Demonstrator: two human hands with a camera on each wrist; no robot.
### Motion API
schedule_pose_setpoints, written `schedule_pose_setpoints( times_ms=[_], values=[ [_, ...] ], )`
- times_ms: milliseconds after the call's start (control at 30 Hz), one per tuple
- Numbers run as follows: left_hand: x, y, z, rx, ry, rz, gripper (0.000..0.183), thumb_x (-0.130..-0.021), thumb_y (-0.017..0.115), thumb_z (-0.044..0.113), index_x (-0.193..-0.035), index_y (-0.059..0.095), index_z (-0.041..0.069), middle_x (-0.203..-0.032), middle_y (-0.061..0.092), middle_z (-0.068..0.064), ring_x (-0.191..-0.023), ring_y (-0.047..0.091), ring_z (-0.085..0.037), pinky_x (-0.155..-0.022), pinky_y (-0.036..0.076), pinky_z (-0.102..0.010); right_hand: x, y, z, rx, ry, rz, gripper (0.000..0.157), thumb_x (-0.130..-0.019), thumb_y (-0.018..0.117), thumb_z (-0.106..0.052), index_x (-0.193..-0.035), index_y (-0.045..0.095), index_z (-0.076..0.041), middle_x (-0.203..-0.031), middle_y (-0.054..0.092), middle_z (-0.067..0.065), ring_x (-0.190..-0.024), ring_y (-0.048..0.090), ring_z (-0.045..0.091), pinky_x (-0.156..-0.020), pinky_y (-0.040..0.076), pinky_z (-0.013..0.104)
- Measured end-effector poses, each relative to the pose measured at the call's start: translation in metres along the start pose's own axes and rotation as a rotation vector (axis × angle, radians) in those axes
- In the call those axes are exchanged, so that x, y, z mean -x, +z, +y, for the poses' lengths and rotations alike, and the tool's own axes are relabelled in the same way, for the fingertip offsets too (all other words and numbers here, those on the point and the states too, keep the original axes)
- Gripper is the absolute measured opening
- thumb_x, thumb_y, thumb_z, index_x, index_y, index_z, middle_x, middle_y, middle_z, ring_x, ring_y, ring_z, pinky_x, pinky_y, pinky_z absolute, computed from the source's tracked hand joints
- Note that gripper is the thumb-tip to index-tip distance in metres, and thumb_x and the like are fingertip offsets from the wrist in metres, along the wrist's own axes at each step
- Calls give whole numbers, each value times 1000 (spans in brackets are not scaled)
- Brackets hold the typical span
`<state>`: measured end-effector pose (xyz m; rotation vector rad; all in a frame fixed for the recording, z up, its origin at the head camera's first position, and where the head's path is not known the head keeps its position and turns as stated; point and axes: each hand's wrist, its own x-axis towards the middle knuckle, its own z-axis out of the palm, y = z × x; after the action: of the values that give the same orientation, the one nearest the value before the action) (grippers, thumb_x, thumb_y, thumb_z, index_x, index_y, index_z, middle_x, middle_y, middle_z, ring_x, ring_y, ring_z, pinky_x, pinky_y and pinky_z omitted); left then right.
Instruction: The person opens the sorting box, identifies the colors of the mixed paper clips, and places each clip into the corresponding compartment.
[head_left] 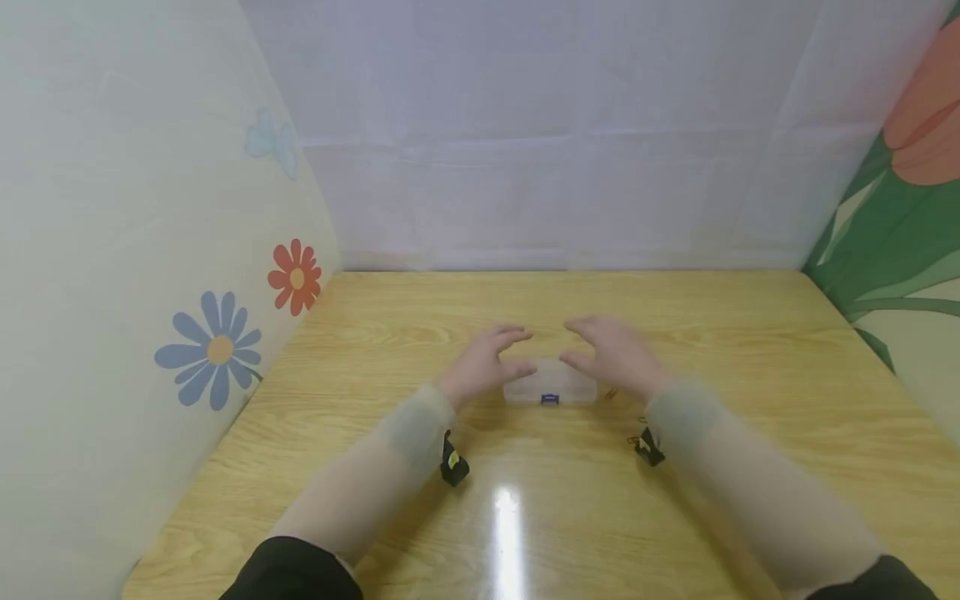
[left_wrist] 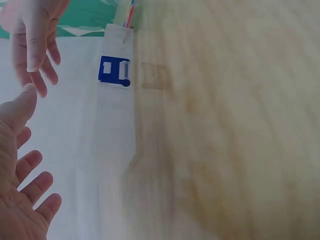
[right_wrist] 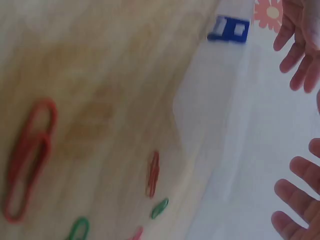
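Observation:
A clear plastic box [head_left: 551, 379] with a blue latch [head_left: 550, 399] on its near side sits on the table. My left hand [head_left: 483, 362] hovers at the box's left end, fingers spread and thumb pointing toward it. At the opposite end is my right hand [head_left: 618, 354], also spread and holding nothing. Palms face each other across the box in both wrist views. Paper clips lie by the right hand: a large red clip [right_wrist: 29, 160], a smaller red clip [right_wrist: 153, 174] and a green clip [right_wrist: 160, 208]. More clips are cut off at the lower edge there.
The wood-grain table [head_left: 570, 525] reaches back to a pale curtain [head_left: 570, 142]. A wall with painted flowers [head_left: 220, 350] stands at the left, and one with a large painted tulip [head_left: 930, 125] at the right. Small black wrist cameras [head_left: 454, 462] hang under both wrists.

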<state>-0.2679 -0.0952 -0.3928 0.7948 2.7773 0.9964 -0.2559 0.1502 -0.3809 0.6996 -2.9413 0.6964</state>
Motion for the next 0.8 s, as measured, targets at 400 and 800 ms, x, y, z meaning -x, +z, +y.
schedule_pose_setpoints(
  times_ms=[400, 800],
  values=[
    [14, 22, -10, -117, 47, -48, 71, -86, 71, 40, -145, 43, 11, -151, 37, -10, -138, 33, -31, -113, 27, -47, 18, 27, -21, 40, -98, 28, 51, -90, 68, -32, -132, 57, -6, -132, 57, 14, -124, 50, 35, -105, 38, 53],
    [15, 33, -12, -190, -13, -102, 81, -84, 72, 44, -149, 36, 14, -156, 28, -11, -141, 27, -33, -114, 23, -49, 28, 40, -25, 68, -103, 24, 48, -88, 69, -30, -129, 60, -6, -132, 57, 15, -123, 52, 35, -105, 38, 53]
  ],
)
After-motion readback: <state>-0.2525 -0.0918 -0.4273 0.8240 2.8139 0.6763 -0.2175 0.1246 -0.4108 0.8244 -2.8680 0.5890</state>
